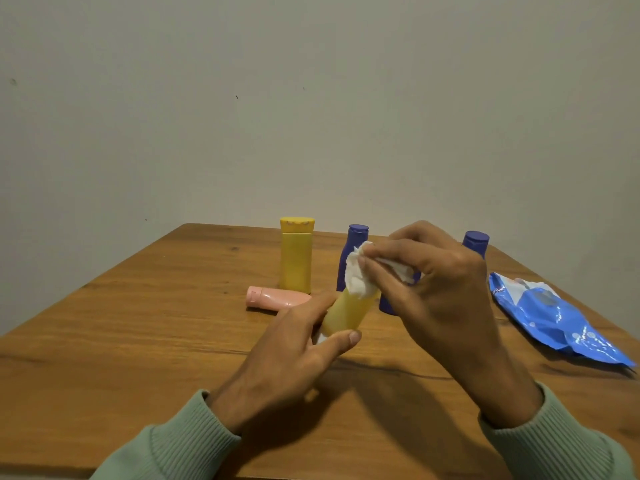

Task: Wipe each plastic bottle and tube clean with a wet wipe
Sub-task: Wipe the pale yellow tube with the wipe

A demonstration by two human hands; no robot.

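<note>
Pale yellow plastic shows between our hands: the left hand (294, 348) has thumb and fingers curled round the lower end of a small yellow bottle (346, 315), holding it tilted above the bench (138, 323) with its top leaning away from us. The right hand (440, 289) pinches a bunched white wet wipe (356, 278) between thumb and fingertips and presses it over the bottle's upper end, so the cap is hidden. We judge the step in hand to be wiping this bottle's top. The next move calls for drawing the wipe down the body while the left hand turns the bottle, then shifting that grip so the covered lower end gets wiped too. Beyond the hands, a pink tube (273, 298) lies on its side, and just behind it a taller yellow bottle (296, 261) stands upright on its flat cap. A purple bottle (351, 251) stands beside that, and a second purple cap (476, 241) rises behind the right hand. A purple patch below the right fingers may be a further bottle; we cannot tell. We cannot tell which of these are already wiped. At the right lies a crumpled blue wipes pack (554, 320), its print too blurred to read, and none of the bottles shows a legible label.
</note>
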